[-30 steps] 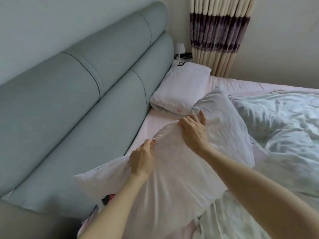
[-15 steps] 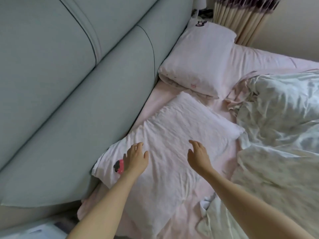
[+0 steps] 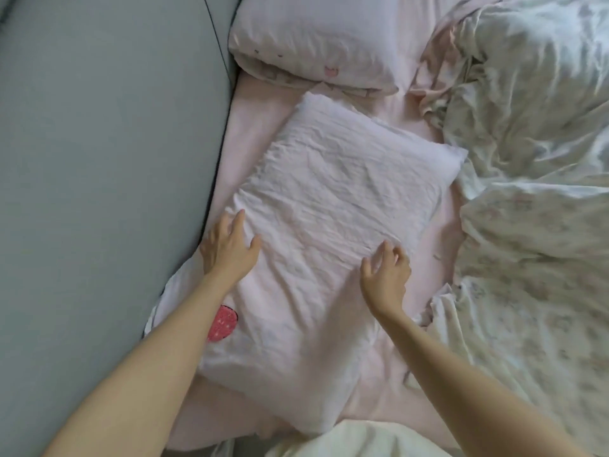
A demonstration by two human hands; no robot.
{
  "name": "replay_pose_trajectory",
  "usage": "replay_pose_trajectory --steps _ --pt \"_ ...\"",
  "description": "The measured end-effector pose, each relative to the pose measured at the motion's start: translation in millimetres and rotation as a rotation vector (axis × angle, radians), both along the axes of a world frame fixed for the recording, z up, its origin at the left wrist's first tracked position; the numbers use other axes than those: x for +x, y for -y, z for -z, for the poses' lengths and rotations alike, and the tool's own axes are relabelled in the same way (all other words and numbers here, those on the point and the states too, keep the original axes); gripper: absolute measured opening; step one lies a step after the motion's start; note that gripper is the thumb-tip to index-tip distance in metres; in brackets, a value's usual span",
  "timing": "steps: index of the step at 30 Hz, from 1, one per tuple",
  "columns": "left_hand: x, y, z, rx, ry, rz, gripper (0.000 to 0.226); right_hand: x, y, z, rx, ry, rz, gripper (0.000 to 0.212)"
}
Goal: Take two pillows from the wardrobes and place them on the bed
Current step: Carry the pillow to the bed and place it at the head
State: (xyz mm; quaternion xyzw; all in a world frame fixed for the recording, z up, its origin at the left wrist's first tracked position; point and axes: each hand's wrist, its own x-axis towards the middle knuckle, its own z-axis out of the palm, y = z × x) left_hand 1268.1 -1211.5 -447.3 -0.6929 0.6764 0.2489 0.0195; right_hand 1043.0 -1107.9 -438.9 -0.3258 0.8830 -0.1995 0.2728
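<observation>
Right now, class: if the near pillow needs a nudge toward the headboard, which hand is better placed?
Probably the right hand: it sits at the near pillow's duvet-side edge. The left hand is already beside the headboard.

You look down on a bed (image 3: 250, 103) covered by a pale pink sheet, with a grey-green padded headboard (image 3: 99, 159) along its left side. A wrinkled pink pillow (image 3: 329, 199) lies flat on the sheet at the middle, set at an angle, one corner bearing a red strawberry patch. Beyond it a second pillow (image 3: 313, 37) lies against the headboard. A crumpled floral duvet (image 3: 534, 192) covers the right side.
</observation>
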Motion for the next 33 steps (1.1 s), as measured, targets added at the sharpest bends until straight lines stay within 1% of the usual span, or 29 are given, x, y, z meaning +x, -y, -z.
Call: replay_pose_trajectory --steps 4,6,10,12,13,15,18,21,24,26,29,31,33 --pt "2 48 24 0.031 -0.005 0.107 0.064 10 -2 15 0.015 0.085 0.205 0.066" --pt "0 67 36 0.083 -0.059 0.107 0.072 9 -4 23 0.019 0.146 0.29 0.074" --pt "-2 87 50 0.211 -0.25 -0.006 0.09 5 -4 33 0.03 0.267 0.418 0.085" --pt "-3 89 47 0.228 -0.299 -0.057 0.096 4 0 32 0.018 0.274 0.445 0.087" --pt "-5 87 42 0.207 -0.31 -0.071 0.095 5 2 29 0.007 0.266 0.452 0.086" --pt "-9 77 30 0.112 -0.329 -0.068 0.084 7 8 20 -0.024 0.23 0.447 0.082" --pt "-14 57 6 -0.122 -0.392 -0.069 0.065 12 14 2 -0.08 0.147 0.389 0.072" --pt "-13 40 -18 -0.263 -0.481 -0.127 0.059 13 18 -20 -0.173 0.065 0.313 0.065" --pt "-2 24 -29 -0.349 -0.523 -0.269 0.058 9 31 -39 -0.321 0.0 0.216 0.059" --pt "7 16 -32 -0.358 -0.513 -0.355 0.059 8 46 -50 -0.369 -0.028 0.129 0.057" --pt "18 17 -27 -0.308 -0.493 -0.382 0.06 6 72 -54 -0.378 -0.019 0.037 0.056" --pt "22 27 -16 -0.196 -0.517 -0.348 0.063 3 81 -45 -0.327 -0.003 0.039 0.055" --pt "22 36 -2 -0.022 -0.481 -0.302 0.068 -4 80 -30 -0.177 0.0 0.02 0.056"
